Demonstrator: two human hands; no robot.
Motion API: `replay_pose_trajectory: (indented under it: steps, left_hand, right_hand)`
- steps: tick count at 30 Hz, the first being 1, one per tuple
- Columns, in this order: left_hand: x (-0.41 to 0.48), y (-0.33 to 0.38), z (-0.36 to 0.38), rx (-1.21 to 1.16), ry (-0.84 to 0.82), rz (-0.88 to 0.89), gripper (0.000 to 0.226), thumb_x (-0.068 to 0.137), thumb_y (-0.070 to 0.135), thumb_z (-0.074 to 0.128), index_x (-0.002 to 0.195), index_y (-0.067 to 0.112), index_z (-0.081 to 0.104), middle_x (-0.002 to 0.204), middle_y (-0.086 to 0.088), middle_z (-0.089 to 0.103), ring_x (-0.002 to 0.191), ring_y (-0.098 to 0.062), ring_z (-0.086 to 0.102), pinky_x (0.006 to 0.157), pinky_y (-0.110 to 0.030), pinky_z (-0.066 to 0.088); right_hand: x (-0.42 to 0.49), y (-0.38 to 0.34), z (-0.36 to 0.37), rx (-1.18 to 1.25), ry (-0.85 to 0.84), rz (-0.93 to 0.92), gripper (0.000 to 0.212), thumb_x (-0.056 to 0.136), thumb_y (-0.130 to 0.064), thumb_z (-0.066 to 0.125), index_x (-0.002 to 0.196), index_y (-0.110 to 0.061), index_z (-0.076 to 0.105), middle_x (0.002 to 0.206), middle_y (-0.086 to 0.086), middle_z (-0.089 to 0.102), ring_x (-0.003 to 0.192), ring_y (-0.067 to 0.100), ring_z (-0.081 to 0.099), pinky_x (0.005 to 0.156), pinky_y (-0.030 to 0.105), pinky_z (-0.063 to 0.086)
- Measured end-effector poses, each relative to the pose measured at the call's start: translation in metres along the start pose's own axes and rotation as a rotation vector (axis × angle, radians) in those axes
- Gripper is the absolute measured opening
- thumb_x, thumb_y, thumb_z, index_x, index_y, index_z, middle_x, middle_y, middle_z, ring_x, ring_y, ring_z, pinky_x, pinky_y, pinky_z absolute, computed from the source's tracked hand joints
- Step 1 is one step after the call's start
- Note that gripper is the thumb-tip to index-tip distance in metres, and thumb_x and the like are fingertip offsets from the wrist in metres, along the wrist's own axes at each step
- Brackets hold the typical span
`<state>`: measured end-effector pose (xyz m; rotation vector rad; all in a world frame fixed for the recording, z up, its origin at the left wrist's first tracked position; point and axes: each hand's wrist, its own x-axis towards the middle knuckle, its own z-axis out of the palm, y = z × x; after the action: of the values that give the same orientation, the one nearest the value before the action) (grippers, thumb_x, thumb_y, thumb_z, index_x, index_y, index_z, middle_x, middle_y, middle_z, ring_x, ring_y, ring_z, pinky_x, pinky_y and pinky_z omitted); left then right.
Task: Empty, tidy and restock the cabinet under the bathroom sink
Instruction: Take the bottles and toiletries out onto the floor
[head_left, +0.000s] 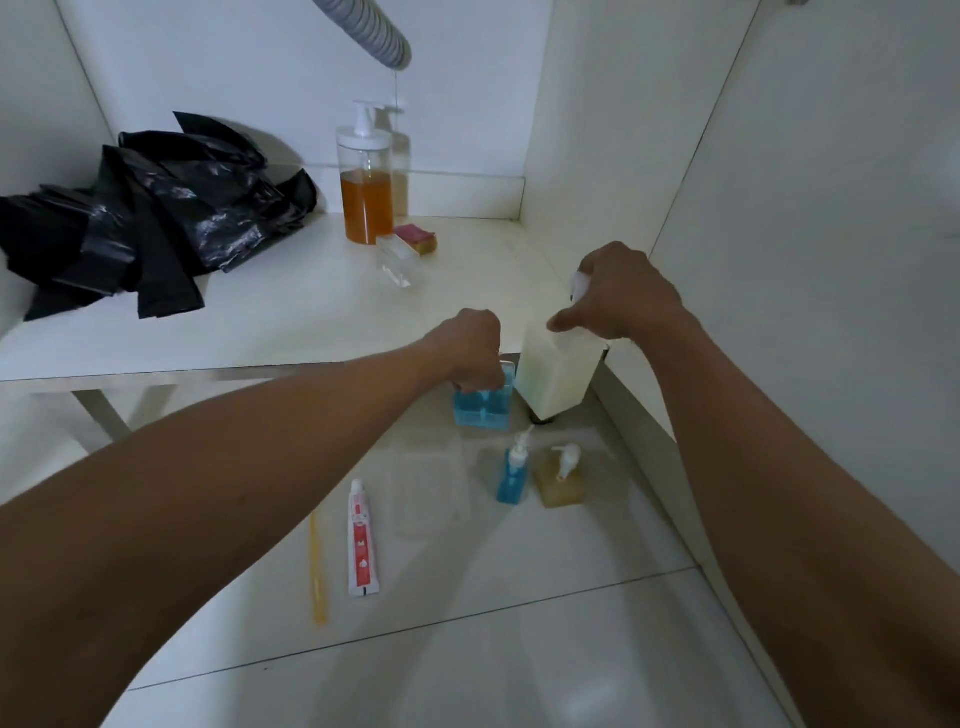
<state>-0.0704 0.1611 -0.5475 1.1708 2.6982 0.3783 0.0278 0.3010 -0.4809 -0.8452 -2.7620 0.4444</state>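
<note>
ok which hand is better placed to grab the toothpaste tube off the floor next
Left hand: the toothpaste tube lies on its side of the floor, though it holds a blue bottle now.

Landmark: orange soap dispenser (367, 200), standing at the back of the cabinet shelf (291, 322).
Left of it: black bags (150, 213) piling up, blocking that side.
Just in front: clear box (397, 261) and pink sponge (415, 238) sitting close.
Above: grey hose (371, 34) hanging down.
Front-right of it: shelf lying bare to the edge, open for a hand.
Right: cabinet wall (597, 130) closing off.
</note>
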Motion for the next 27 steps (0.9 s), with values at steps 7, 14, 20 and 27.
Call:
replay_pose_trajectory:
  steps: [7,14,20,27]
  left_hand:
    - [-0.003,0.002,0.047,-0.019,0.056,0.001,0.031,0.081,0.018,0.068,0.067,0.013,0.040,0.073,0.000,0.045,0.073,-0.023,0.053,0.048,-0.026,0.031]
    - [0.004,-0.011,0.090,-0.109,0.126,-0.089,0.023,0.088,0.022,0.068,0.102,0.009,0.056,0.105,-0.010,0.055,0.082,-0.023,0.051,0.064,-0.033,0.039]
    - [0.019,-0.019,0.123,-0.132,0.116,-0.160,0.028,0.092,0.019,0.064,0.114,0.004,0.055,0.116,-0.017,0.055,0.101,-0.036,0.061,0.074,-0.037,0.045]
    - [0.035,-0.026,0.139,-0.159,0.015,-0.177,0.030,0.087,0.019,0.071,0.109,0.004,0.057,0.109,-0.016,0.063,0.096,-0.030,0.061,0.070,-0.032,0.041]
  right_hand:
    - [-0.020,0.032,0.043,-0.136,0.025,-0.051,0.052,0.071,-0.045,0.081,0.109,-0.017,0.058,0.106,0.003,0.062,0.100,0.025,0.060,0.075,0.033,0.043]
    - [-0.024,0.064,0.085,-0.143,-0.023,-0.032,0.044,0.075,-0.045,0.079,0.105,-0.021,0.060,0.108,0.003,0.065,0.099,0.026,0.062,0.086,0.039,0.051]
    - [-0.012,0.078,0.106,-0.074,-0.112,-0.003,0.049,0.076,-0.044,0.080,0.112,-0.018,0.058,0.114,0.006,0.061,0.101,0.026,0.061,0.086,0.038,0.051]
    - [0.008,0.074,0.112,-0.070,-0.214,-0.014,0.036,0.076,-0.042,0.081,0.093,-0.020,0.057,0.110,0.007,0.064,0.103,0.027,0.062,0.075,0.030,0.044]
